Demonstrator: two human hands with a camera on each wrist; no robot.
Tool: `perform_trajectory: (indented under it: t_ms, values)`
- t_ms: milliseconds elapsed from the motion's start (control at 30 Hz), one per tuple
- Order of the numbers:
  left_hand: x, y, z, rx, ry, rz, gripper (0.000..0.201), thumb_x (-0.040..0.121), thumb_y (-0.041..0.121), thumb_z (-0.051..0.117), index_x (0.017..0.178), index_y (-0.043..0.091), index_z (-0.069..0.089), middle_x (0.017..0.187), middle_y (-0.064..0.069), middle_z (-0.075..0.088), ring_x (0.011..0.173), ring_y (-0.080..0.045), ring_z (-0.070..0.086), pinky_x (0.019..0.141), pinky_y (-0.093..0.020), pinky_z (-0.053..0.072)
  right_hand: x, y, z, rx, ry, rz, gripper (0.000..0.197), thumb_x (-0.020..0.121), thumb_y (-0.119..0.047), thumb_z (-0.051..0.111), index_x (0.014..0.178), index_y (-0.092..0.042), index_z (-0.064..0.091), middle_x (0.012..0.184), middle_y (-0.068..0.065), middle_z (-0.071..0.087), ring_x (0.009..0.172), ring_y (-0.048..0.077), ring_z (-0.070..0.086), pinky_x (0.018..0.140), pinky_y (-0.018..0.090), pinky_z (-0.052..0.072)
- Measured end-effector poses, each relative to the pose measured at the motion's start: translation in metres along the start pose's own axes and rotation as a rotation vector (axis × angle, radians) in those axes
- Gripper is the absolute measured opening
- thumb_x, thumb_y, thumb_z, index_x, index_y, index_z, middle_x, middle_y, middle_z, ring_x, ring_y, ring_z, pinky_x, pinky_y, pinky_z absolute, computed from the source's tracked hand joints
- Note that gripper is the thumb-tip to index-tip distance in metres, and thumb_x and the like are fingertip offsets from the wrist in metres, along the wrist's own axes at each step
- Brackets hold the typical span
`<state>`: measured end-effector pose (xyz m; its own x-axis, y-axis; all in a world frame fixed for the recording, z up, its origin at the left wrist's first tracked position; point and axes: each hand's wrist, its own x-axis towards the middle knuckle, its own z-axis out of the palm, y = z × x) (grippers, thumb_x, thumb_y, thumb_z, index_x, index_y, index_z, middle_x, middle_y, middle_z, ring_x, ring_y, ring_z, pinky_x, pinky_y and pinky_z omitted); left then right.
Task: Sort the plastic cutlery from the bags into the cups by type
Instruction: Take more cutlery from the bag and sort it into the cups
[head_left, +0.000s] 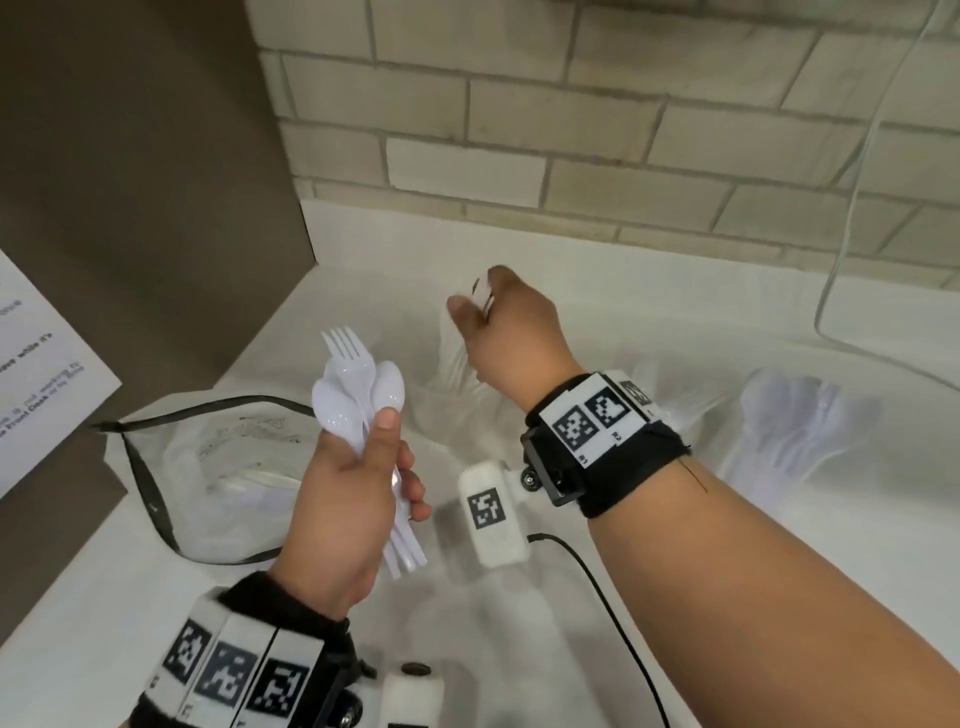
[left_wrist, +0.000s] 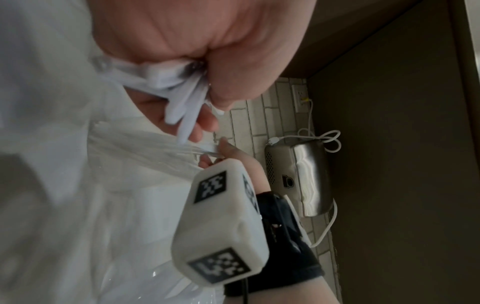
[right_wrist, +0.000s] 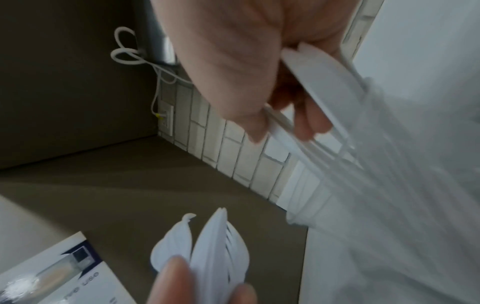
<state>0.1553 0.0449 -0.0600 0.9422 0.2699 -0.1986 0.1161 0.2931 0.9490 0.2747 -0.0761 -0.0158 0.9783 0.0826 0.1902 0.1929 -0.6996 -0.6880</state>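
On the white counter (head_left: 675, 322) by a brick wall, the left hand (head_left: 343, 499) clasps a bunch (head_left: 358, 395) of spoons and a fork, heads up, while the right hand (head_left: 511, 332), farther back, pinches blurred white cutlery (right_wrist: 319, 86) above a bag (head_left: 457, 364).

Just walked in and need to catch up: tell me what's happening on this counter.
A person is sorting white plastic cutlery. Their left hand grips a mixed bundle of spoons and a fork, heads up. Their right hand pinches more cutlery handles inside a clear plastic bag near the brick wall. Another bag, open and black-edged, lies to the left, and a third with cutlery lies to the right. No cups are in view.
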Motion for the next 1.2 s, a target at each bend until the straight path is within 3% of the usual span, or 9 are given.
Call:
perform_trajectory:
  t_ms: [100,233,433,533,633,833,900,1000,1200]
  values:
    - [0.000,0.001,0.000,0.024,-0.042,-0.016,0.025,0.095,0.032,0.050,0.095,0.007,0.053,0.070,-0.005,0.048,0.050,-0.016,0.046,0.048,-0.029,0.045,0.005,0.006,0.003,-0.011,-0.041,0.036,0.045,0.090,-0.035,0.058,0.127,-0.011,0.047,0.097,0.011,0.071,0.094,0.027,0.067,0.084,0.027,0.050]
    - [-0.001,0.002,0.006,0.063,-0.106,-0.026,0.029,0.095,0.031,0.050,0.093,0.003,0.058,0.070,-0.005,0.053,0.052,-0.015,0.053,0.052,-0.027,0.050,-0.001,0.004,-0.012,-0.070,0.057,-0.064,0.041,0.089,-0.025,0.060,0.127,-0.013,0.052,0.099,0.008,0.069,0.097,0.021,0.063,0.077,0.014,0.035]
    - [-0.004,0.005,0.019,0.108,-0.233,-0.078,0.027,0.093,0.029,0.052,0.097,0.003,0.059,0.070,-0.002,0.058,0.055,-0.016,0.060,0.057,-0.031,0.056,-0.040,0.005,-0.044,0.197,0.256,-0.090,0.012,0.090,-0.019,0.057,0.099,-0.017,0.064,0.064,-0.006,0.053,0.062,0.015,0.058,0.063,0.023,0.045]
    - [-0.006,0.004,0.026,0.204,-0.294,-0.088,0.020,0.095,0.026,0.052,0.101,0.009,0.059,0.076,-0.002,0.062,0.055,-0.013,0.058,0.054,-0.031,0.053,-0.061,0.010,-0.050,0.250,0.180,-0.017,0.017,0.087,-0.034,0.064,0.082,-0.018,0.064,0.061,-0.007,0.052,0.053,0.006,0.049,0.054,0.015,0.040]
    - [-0.008,0.002,0.032,0.302,-0.363,-0.101,0.019,0.094,0.029,0.054,0.103,0.014,0.060,0.077,0.002,0.066,0.059,-0.015,0.060,0.063,-0.038,0.053,-0.076,0.016,-0.050,0.265,0.017,0.081,0.027,0.079,-0.047,0.070,0.084,-0.021,0.066,0.064,-0.007,0.050,0.054,0.005,0.045,0.056,0.017,0.040]
    - [-0.015,-0.003,0.041,0.317,-0.432,-0.120,0.014,0.097,0.023,0.050,0.099,0.016,0.062,0.076,0.003,0.067,0.061,-0.013,0.061,0.069,-0.037,0.053,-0.081,0.027,-0.050,0.523,0.116,0.349,0.031,0.094,-0.042,0.051,0.090,-0.013,0.061,0.076,-0.003,0.058,0.061,0.015,0.049,0.058,0.032,0.041]
    - [-0.016,-0.004,0.039,0.281,-0.446,-0.146,0.018,0.098,0.024,0.047,0.098,0.014,0.063,0.074,0.004,0.068,0.064,-0.014,0.062,0.073,-0.037,0.053,-0.083,0.029,-0.054,0.569,0.006,0.412,0.024,0.094,-0.030,0.050,0.096,-0.012,0.064,0.080,0.000,0.063,0.061,0.016,0.053,0.052,0.030,0.041]
    - [-0.015,-0.004,0.036,0.203,-0.442,-0.213,0.022,0.097,0.024,0.047,0.094,0.011,0.064,0.070,0.002,0.068,0.064,-0.016,0.062,0.075,-0.038,0.051,-0.089,0.031,-0.056,0.598,-0.150,0.400,0.019,0.089,-0.019,0.052,0.085,-0.015,0.070,0.076,-0.002,0.065,0.064,0.016,0.056,0.055,0.029,0.042]
    - [-0.016,-0.004,0.032,0.167,-0.467,-0.252,0.024,0.097,0.025,0.047,0.092,0.012,0.067,0.072,-0.002,0.067,0.059,-0.017,0.057,0.065,-0.035,0.044,-0.090,0.031,-0.055,0.734,-0.215,0.398,0.026,0.092,-0.031,0.057,0.082,-0.011,0.068,0.079,0.006,0.064,0.068,0.018,0.057,0.057,0.030,0.045]
